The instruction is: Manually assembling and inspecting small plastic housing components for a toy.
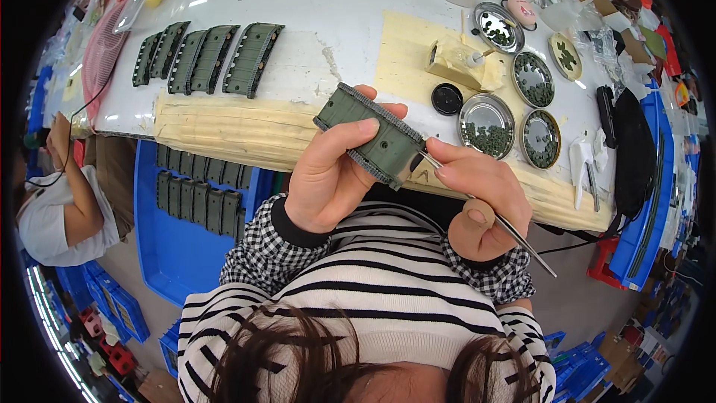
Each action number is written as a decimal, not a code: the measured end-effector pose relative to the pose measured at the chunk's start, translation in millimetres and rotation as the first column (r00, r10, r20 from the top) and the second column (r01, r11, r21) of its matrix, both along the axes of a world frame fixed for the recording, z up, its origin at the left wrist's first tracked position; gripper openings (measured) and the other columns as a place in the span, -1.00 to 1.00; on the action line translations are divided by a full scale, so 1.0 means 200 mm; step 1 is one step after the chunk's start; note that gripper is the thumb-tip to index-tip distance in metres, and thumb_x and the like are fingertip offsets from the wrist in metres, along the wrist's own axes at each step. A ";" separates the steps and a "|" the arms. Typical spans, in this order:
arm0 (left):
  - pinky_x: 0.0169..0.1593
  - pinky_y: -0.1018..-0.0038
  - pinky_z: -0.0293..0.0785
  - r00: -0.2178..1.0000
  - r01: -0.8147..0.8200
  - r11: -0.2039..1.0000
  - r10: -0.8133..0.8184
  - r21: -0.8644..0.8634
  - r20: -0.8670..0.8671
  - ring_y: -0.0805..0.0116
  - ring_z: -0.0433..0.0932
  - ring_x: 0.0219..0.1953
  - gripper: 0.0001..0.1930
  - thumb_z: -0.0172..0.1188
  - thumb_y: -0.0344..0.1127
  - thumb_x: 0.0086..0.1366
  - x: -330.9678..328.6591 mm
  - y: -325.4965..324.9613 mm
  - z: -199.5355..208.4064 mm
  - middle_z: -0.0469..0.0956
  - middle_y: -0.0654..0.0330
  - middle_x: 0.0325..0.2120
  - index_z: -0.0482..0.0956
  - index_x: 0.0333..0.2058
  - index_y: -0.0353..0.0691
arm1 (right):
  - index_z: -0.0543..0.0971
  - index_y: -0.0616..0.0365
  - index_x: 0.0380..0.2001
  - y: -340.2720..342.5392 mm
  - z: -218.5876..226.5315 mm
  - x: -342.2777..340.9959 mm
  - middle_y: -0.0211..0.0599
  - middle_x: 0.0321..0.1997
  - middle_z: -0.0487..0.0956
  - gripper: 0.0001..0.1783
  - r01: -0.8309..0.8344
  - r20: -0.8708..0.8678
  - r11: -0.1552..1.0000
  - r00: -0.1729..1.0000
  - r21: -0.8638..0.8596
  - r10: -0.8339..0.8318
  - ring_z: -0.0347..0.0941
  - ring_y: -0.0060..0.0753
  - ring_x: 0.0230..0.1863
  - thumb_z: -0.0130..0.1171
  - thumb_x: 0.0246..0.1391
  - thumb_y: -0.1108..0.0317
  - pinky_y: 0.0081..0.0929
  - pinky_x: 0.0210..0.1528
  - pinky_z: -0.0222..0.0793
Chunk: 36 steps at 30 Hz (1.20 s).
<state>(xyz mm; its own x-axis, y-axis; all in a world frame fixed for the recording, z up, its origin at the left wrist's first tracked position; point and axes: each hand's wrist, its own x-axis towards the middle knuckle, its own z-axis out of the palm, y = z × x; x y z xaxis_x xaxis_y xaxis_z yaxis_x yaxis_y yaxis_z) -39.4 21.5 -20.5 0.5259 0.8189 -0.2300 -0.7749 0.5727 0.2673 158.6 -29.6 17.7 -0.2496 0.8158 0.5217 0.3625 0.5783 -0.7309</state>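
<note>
My left hand point(328, 172) grips a dark green curved model part point(369, 134) with toothed edges, thumb on its face and fingers behind. In my right hand point(481, 190) is a slim pair of metal tweezers point(522, 239), its tip at the right end of the part. The tip's contact point is too small to make out. A covering wraps one of my right fingers. To the right, several round metal dishes point(486, 125) hold small dark green pieces. Beside them lie a small black round lid point(447, 98) and a taped block point(455, 67) carrying a small white bottle.
Similar green parts point(253, 60) stand in a row at the table's far left. More lie in a blue tray point(160, 254) below the left edge. A padded strip point(224, 123) lines the near edge. Another person point(67, 209) is at far left. Bags and bottles crowd the back right.
</note>
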 end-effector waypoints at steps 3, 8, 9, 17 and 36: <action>0.02 0.20 0.60 1.000 -0.003 1.000 0.003 0.007 -0.015 0.16 0.56 -0.02 -0.62 0.05 -0.50 0.31 0.01 0.00 0.00 0.47 -0.04 0.00 0.27 0.09 -0.15 | 0.52 0.30 -0.10 0.00 0.00 0.00 0.05 -0.07 0.58 -0.73 0.001 0.002 1.000 1.000 0.018 -0.001 0.57 -0.03 -0.03 0.16 0.08 0.56 -0.34 -0.01 0.52; 0.02 0.19 0.60 1.000 -0.015 1.000 0.015 0.018 -0.019 0.15 0.56 -0.01 -0.63 0.05 -0.50 0.31 0.02 -0.01 0.00 0.47 -0.04 0.00 0.28 0.09 -0.14 | 0.51 0.34 -0.11 -0.01 -0.03 0.00 0.06 -0.09 0.59 -0.73 0.003 0.017 0.997 1.000 0.075 -0.004 0.57 0.02 -0.02 0.18 0.10 0.52 -0.32 -0.02 0.54; 0.02 0.19 0.60 1.000 -0.019 1.000 0.019 0.021 -0.017 0.15 0.56 -0.01 -0.62 0.04 -0.50 0.31 0.02 -0.01 0.00 0.47 -0.04 0.00 0.28 0.09 -0.14 | 0.51 0.34 -0.11 -0.01 -0.04 0.00 0.06 -0.10 0.59 -0.75 0.012 0.014 0.996 1.000 0.086 -0.013 0.58 0.02 -0.02 0.16 0.12 0.52 -0.32 -0.02 0.54; 0.00 0.17 0.61 0.995 -0.101 0.995 0.101 0.005 -0.006 0.15 0.55 0.00 -0.62 0.03 -0.48 0.33 0.08 -0.05 0.00 0.45 -0.01 0.02 0.25 0.09 -0.09 | 0.50 0.31 -0.26 -0.01 -0.06 -0.09 0.06 -0.29 0.64 -0.54 0.260 -0.008 0.953 0.965 0.157 -0.262 0.64 -0.03 -0.18 -0.25 0.40 0.13 -0.33 -0.13 0.58; 0.02 0.21 0.59 0.998 -0.052 0.998 0.053 0.029 -0.039 0.17 0.54 -0.01 -0.62 0.05 -0.47 0.32 0.06 -0.03 0.01 0.45 -0.02 0.01 0.26 0.09 -0.11 | 0.52 0.30 -0.24 -0.02 -0.05 -0.07 0.06 -0.22 0.63 -0.61 0.190 -0.063 0.977 0.981 0.099 -0.185 0.62 -0.06 -0.14 -0.15 0.36 0.17 -0.35 -0.09 0.54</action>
<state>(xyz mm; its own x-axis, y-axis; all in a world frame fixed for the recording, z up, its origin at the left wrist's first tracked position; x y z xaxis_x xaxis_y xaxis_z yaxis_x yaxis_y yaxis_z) -27.0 15.1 -19.2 0.4726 0.8518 -0.2260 -0.7924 0.5230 0.3141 145.0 -32.9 7.3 -0.0674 0.7859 0.6146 0.4343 0.5777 -0.6911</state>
